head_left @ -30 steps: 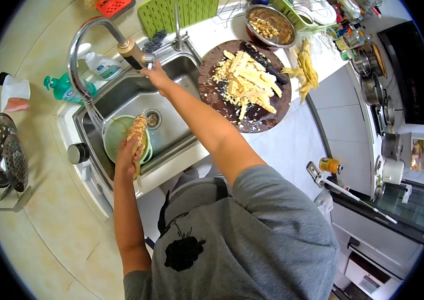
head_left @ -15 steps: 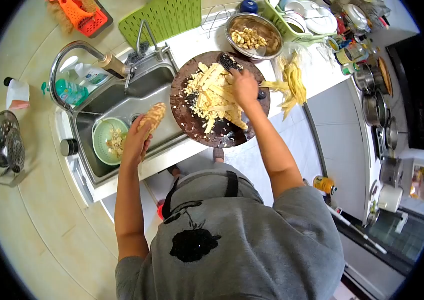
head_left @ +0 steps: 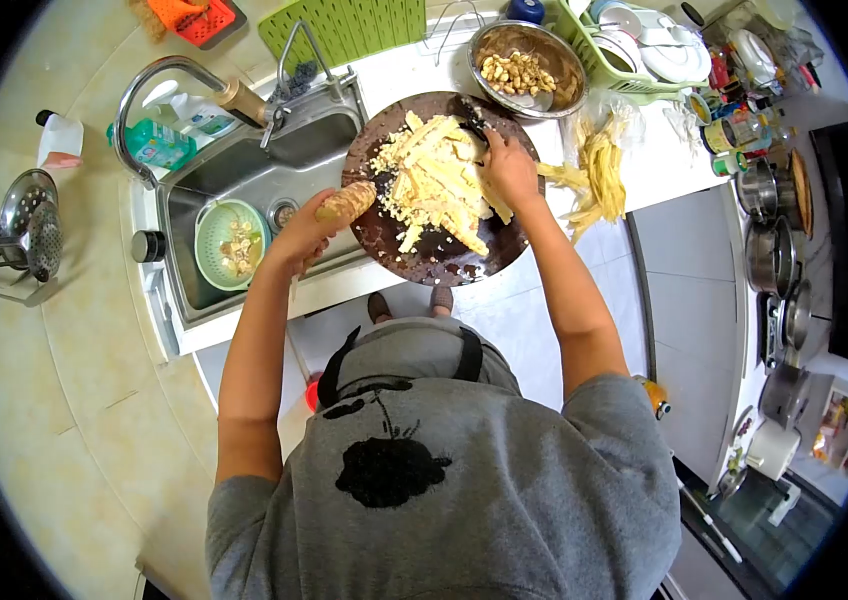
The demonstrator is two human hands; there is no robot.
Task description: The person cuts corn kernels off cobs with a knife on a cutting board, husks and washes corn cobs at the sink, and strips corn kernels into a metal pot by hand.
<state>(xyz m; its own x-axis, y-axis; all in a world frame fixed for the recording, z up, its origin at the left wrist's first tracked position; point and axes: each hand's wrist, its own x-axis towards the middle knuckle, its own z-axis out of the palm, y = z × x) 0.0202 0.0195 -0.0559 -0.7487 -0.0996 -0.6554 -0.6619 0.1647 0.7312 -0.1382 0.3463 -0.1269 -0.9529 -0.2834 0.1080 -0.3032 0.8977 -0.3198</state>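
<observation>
My left hand (head_left: 299, 238) is wrapped round a knobbly yellow-brown piece of food (head_left: 347, 203), perhaps a corn cob, at the left edge of the round dark board (head_left: 374, 237). Pale yellow strips and crumbs (head_left: 434, 180) lie heaped on the board. At the heap's right side, my right hand (head_left: 511, 172) is closed on a dark tool (head_left: 471, 117), seemingly a knife; its blade is hard to make out. Just right of the board lies a bundle of yellow husks (head_left: 604, 175) on the counter.
Left of the board is a steel sink (head_left: 274, 172) with a faucet (head_left: 159, 68) and a green basket (head_left: 206, 240) holding scraps. Behind the board stand a metal bowl (head_left: 562, 65) of brownish pieces and a green dish rack (head_left: 584, 45).
My left hand has moved right with the yellow-brown piece, from over the sink to the board's edge. The view has shifted slightly. My right hand still grips the dark tool.
</observation>
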